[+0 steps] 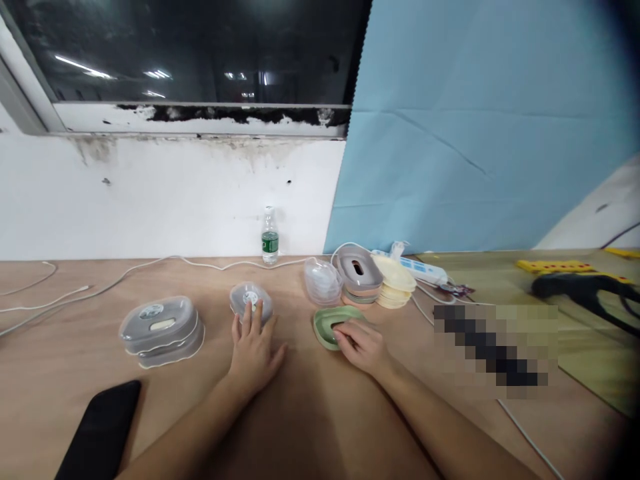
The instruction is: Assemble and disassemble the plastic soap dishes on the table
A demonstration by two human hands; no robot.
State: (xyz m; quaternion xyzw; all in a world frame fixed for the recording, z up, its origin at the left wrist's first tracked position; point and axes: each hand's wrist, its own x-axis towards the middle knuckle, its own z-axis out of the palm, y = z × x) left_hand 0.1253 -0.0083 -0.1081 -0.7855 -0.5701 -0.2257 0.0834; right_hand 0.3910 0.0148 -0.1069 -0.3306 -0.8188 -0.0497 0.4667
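My left hand (253,353) lies with fingers spread, its fingertips resting on a small translucent container (241,295) that bears a round label. My right hand (365,343) is closed, its fingers pinching at the middle of a green oval lid (324,321) on the table; the exact grip is partly hidden. Just behind the green lid stand a stack of clear shells (323,281), a stack topped by a grey lid with a slot (354,263), and a stack of cream pieces (396,281).
Grey lidded containers (163,330) and a black phone (103,430) lie on the left. A water bottle (270,240) stands by the wall. White cables (173,258) run along the back to a power strip (424,270). Farther right is a black-handled object (575,293).
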